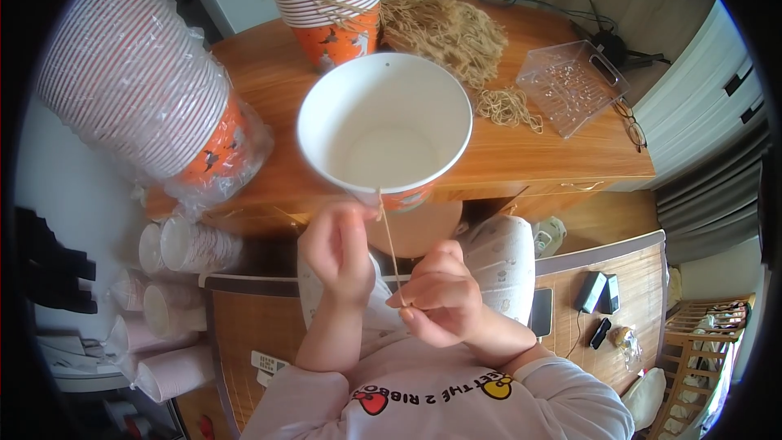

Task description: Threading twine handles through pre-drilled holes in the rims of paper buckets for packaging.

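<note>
A white paper bucket (383,126) with an orange printed outside stands at the near edge of the desk, its open mouth toward me. A small hole shows in its far wall. From the near rim a thin tan twine (391,246) runs taut down toward my lap. My left hand (338,248) is closed, fingers curled, with its fingertips at the twine just below the rim. Lower and to the right, my right hand (440,297) pinches the twine's other end between thumb and fingers.
Behind the bucket are a stack of orange buckets (330,12), a heap of tan twine (448,28) and a smaller twine bundle (507,107). A clear plastic tray (570,85) holds small bits, with glasses (631,125) beside it. A plastic-wrapped bucket stack (155,81) leans at left.
</note>
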`<state>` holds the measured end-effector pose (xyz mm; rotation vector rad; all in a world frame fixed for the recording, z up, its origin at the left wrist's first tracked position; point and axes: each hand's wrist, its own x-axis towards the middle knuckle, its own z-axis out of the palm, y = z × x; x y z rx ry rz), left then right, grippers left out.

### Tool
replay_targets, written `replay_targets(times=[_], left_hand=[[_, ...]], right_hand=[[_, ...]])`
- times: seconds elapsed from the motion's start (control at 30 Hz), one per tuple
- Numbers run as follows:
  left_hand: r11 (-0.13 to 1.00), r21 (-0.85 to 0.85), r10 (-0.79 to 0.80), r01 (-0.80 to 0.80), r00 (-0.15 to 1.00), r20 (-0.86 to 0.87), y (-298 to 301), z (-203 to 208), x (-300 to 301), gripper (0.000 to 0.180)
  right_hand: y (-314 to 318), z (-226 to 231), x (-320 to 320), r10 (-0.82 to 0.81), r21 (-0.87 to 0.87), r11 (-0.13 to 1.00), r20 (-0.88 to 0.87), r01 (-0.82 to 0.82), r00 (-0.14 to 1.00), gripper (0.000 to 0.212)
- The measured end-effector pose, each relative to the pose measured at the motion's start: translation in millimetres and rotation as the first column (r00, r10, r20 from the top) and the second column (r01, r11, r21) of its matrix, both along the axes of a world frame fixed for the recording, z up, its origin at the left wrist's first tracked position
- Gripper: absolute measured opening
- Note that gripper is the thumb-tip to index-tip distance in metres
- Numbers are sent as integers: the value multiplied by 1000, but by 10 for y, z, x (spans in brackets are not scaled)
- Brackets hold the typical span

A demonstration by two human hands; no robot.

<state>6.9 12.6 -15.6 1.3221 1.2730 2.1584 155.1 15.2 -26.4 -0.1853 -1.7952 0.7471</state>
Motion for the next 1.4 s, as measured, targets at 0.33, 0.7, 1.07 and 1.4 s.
replay_targets(times=[0.33,0.7,1.07,1.4], left_hand=[[979,175,165,-100,896,-412,427,-197,47,134],[608,-316,-780,728,622,-67,-266,89,-572,124],[314,28,-895,949,286,341,-219,-138,-422,108],[989,99,-134,112,958,254,-4,215,-639,17]], right_hand=[[-269,375,116,339,115,932,50,-342,940,13],[177,469,1054,-283,-141,954,-129,265,950,21],[283,194,737,390,-146,870,-381,-471,838,22],[153,563,639,-491,-266,851,-102,452,865,8]])
